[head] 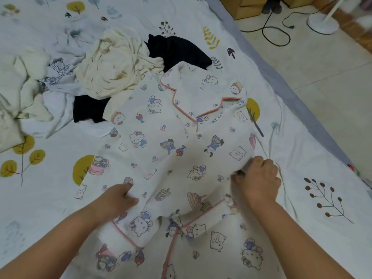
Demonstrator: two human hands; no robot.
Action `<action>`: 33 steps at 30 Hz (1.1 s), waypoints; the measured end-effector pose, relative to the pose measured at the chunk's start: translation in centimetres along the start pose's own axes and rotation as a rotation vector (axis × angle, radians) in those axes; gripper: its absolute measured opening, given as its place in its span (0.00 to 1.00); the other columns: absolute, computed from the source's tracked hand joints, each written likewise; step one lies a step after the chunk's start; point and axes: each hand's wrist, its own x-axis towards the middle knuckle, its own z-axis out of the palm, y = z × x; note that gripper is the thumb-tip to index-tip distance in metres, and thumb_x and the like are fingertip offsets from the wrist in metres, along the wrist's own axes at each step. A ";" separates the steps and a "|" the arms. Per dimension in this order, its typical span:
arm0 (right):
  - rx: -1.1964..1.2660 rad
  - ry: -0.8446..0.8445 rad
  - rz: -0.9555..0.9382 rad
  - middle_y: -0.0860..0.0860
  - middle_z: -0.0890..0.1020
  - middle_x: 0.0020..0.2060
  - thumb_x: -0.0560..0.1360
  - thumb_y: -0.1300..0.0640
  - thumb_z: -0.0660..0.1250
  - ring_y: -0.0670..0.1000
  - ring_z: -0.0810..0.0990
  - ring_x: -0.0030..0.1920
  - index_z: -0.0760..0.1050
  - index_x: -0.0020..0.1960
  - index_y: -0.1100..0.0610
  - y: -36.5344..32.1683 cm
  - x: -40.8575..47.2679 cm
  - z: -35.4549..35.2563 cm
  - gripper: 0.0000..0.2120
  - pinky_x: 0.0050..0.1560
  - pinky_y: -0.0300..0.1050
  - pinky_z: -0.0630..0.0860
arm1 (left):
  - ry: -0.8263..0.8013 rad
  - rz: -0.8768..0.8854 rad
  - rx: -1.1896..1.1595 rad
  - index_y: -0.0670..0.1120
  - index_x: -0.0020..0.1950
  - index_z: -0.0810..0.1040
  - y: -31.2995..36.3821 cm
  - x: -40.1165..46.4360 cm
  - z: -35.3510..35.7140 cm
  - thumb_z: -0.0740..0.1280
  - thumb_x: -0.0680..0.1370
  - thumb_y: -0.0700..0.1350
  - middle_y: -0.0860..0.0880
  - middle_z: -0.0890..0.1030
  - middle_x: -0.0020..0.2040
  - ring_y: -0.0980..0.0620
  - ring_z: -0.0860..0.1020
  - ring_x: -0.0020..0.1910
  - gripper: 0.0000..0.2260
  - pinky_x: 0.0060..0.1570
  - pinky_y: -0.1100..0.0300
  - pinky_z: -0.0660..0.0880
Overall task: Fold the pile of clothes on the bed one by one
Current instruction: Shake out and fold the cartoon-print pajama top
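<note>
Two bare forearms enter the head view from the lower corners and converge on a white pajama top [171,154] printed with cartoon cats and trimmed in pink piping, spread on the bed sheet [50,188] with its collar pointing away from the wearer. Left hand [118,198]: palm down, wrist nearly straight, fingers curled and closed on a fold of the top's left side, with cloth bunched beneath the knuckles. Right hand [259,178]: knuckles up, fingers bent inward, gripping the top's right edge where the fabric meets the sheet; the fingertips are tucked under, so the exact grip cannot be told. A sleeve [128,230] with a pink cuff lies folded just below the left hand, and a second pink-edged panel lies below the right wrist. Beyond the collar sits the unfolded pile: a cream garment [116,63] crumpled on top, a black garment [179,51] touching its right side, another dark piece [88,108] at its near edge, and a pale printed garment [60,71] to the left. At upper right, past the bed's edge, a black cable [275,35] loops across the tiled floor beside a white fan base [322,24].
</note>
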 end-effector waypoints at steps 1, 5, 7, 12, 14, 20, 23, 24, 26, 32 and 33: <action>-0.056 -0.010 -0.032 0.58 0.71 0.56 0.73 0.49 0.66 0.59 0.68 0.59 0.66 0.59 0.61 0.3 0.6 0.6 0.22 0.54 0.51 0.65 | -0.020 0.011 -0.101 0.49 0.44 0.76 -0.3 0.2 -0.1 0.64 0.78 0.41 0.53 0.79 0.40 0.56 0.78 0.40 0.04 0.43 0.66 0.73; -0.061 0.146 -0.184 0.62 0.78 0.45 0.76 0.60 0.58 0.62 0.73 0.50 0.72 0.48 0.64 2.1 2.6 0.9 0.07 0.44 0.50 0.61 | -0.145 -0.020 -0.515 0.45 0.54 0.80 -0.7 0.6 -1.6 0.64 0.77 0.40 0.45 0.84 0.49 0.46 0.83 0.48 0.08 0.52 0.54 0.77; 0.038 0.278 -0.125 0.64 0.78 0.40 0.75 0.62 0.58 0.63 0.74 0.44 0.69 0.40 0.62 3.9 3.3 -0.2 0.06 0.41 0.49 0.60 | -0.073 -0.003 -0.289 0.41 0.48 0.80 -1.6 1.5 -2.0 0.67 0.76 0.40 0.50 0.84 0.45 0.50 0.81 0.43 0.04 0.48 0.58 0.74; -0.141 -0.200 -0.011 0.60 0.78 0.53 0.78 0.54 0.55 0.62 0.72 0.56 0.72 0.55 0.58 7.7 5.3 -0.2 0.12 0.53 0.53 0.70 | 0.144 0.000 0.252 0.43 0.35 0.71 -1.1 2.3 -0.6 0.68 0.75 0.48 0.51 0.75 0.28 0.53 0.72 0.31 0.13 0.36 0.60 0.66; 0.020 -0.218 0.000 0.59 0.77 0.55 0.77 0.53 0.60 0.62 0.72 0.58 0.72 0.60 0.57 6.9 5.7 -1.3 0.14 0.56 0.52 0.70 | 0.136 0.004 0.214 0.43 0.38 0.73 -0.4 1.8 -0.1 0.68 0.75 0.53 0.52 0.76 0.26 0.56 0.72 0.28 0.14 0.36 0.60 0.67; 0.270 0.201 -0.312 0.62 0.73 0.54 0.78 0.63 0.56 0.62 0.71 0.56 0.67 0.70 0.55 -0.3 8.2 -4.7 0.20 0.52 0.53 0.69 | -0.004 0.044 0.161 0.47 0.43 0.73 -0.2 1.1 -0.2 0.69 0.75 0.44 0.53 0.76 0.34 0.60 0.74 0.31 0.06 0.37 0.64 0.71; 0.005 0.065 -0.471 0.61 0.71 0.57 0.77 0.63 0.58 0.61 0.69 0.58 0.64 0.72 0.51 -3.3 11.3 -3.7 0.24 0.55 0.53 0.69 | 0.017 0.079 0.023 0.51 0.45 0.74 -0.4 0.5 0.0 0.67 0.76 0.41 0.48 0.80 0.41 0.60 0.74 0.28 0.05 0.35 0.65 0.73; -0.097 0.025 -0.497 0.61 0.73 0.56 0.76 0.63 0.58 0.61 0.71 0.56 0.69 0.67 0.54 -4.0 12.2 -3.4 0.20 0.52 0.52 0.71 | 0.040 0.080 -0.042 0.53 0.47 0.75 -0.4 0.2 0.1 0.66 0.77 0.41 0.49 0.80 0.40 0.61 0.73 0.25 0.06 0.32 0.66 0.73; -0.137 0.034 -0.451 0.62 0.77 0.52 0.76 0.63 0.57 0.61 0.74 0.49 0.74 0.56 0.60 -5.2 13.9 -3.4 0.12 0.44 0.48 0.70 | 0.116 0.094 -0.087 0.55 0.49 0.77 -0.7 -0.2 -0.1 0.66 0.77 0.40 0.52 0.79 0.33 0.61 0.71 0.23 0.08 0.30 0.68 0.70; 0.246 0.274 -0.269 0.64 0.74 0.59 0.79 0.59 0.57 0.64 0.71 0.60 0.63 0.68 0.60 -8.3 14.6 -4.1 0.18 0.56 0.54 0.68 | 0.700 -0.019 0.364 0.42 0.57 0.75 -2.5 0.3 -1.0 0.67 0.74 0.39 0.42 0.81 0.47 0.38 0.79 0.45 0.12 0.38 0.53 0.72; 0.181 0.269 -0.284 0.63 0.71 0.63 0.79 0.57 0.58 0.64 0.68 0.63 0.60 0.71 0.59 -8.6 13.8 -3.5 0.22 0.60 0.56 0.66 | 0.762 0.032 0.423 0.38 0.61 0.73 -2.7 0.6 -0.5 0.68 0.73 0.39 0.36 0.78 0.55 0.34 0.77 0.49 0.17 0.43 0.47 0.73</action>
